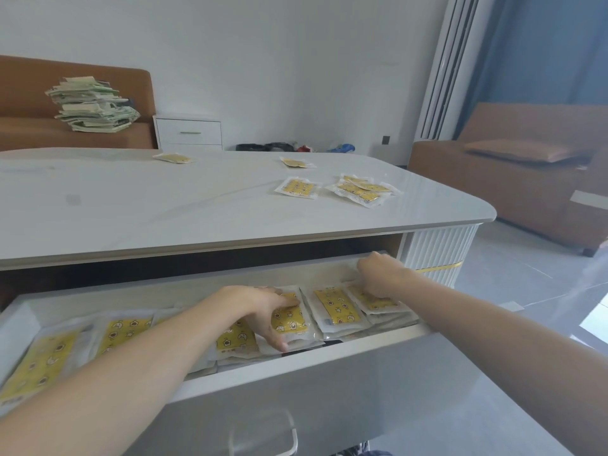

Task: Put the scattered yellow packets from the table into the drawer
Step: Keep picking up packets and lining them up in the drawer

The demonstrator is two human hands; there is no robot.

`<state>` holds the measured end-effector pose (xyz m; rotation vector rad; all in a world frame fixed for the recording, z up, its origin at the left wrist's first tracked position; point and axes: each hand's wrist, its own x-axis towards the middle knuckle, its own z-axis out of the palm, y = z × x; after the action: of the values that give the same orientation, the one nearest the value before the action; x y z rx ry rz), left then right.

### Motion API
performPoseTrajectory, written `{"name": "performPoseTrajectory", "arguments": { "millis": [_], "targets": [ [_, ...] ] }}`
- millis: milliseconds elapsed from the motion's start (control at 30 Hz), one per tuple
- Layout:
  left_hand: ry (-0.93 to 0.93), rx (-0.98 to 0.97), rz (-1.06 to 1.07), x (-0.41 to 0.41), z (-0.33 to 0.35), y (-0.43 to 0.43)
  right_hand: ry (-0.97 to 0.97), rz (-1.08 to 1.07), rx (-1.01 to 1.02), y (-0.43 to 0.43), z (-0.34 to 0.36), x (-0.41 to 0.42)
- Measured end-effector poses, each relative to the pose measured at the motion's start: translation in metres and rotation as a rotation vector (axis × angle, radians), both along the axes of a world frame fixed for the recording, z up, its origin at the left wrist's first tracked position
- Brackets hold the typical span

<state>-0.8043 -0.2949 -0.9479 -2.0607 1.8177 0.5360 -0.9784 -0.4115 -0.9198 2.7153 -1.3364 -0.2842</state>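
Our left hand [269, 315] grasps a yellow packet [291, 319] in the drawer [329, 386], our right hand [378, 274] curls its fingers round the end packet [375, 301], loose packets [297, 187] lie near the table [164, 199] right edge

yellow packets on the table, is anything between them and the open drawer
Nothing visible does. The loose packets lie uncovered on the tabletop; the drawer stands open below its front edge. The left hand and right hand are down on stored packets inside it.

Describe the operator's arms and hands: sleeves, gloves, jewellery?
Both forearms are bare as far as the frame shows; no sleeve is visible. The left hand and right hand are ungloved, with no watch, ring, band or marking visible.
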Motion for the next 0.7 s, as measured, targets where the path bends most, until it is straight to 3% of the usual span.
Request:
{"name": "performPoseTrajectory", "arguments": {
  "millis": [167,400,600,700],
  "targets": [
    [0.005,0.011,0.005,-0.004,0.002,0.001,-0.053,0.116,-0.035,0.017,0.012,0.020],
    [-0.042,0.090,0.060,0.001,0.004,0.008,-0.163,0.093,0.383,0.023,0.000,0.044],
    [-0.068,0.089,0.038,0.004,0.002,0.008,0.073,0.169,0.480,0.009,0.006,0.027],
    [-0.072,0.084,0.039,0.003,0.000,0.007,0.078,0.216,0.445,0.008,-0.003,0.027]
  ]
}}
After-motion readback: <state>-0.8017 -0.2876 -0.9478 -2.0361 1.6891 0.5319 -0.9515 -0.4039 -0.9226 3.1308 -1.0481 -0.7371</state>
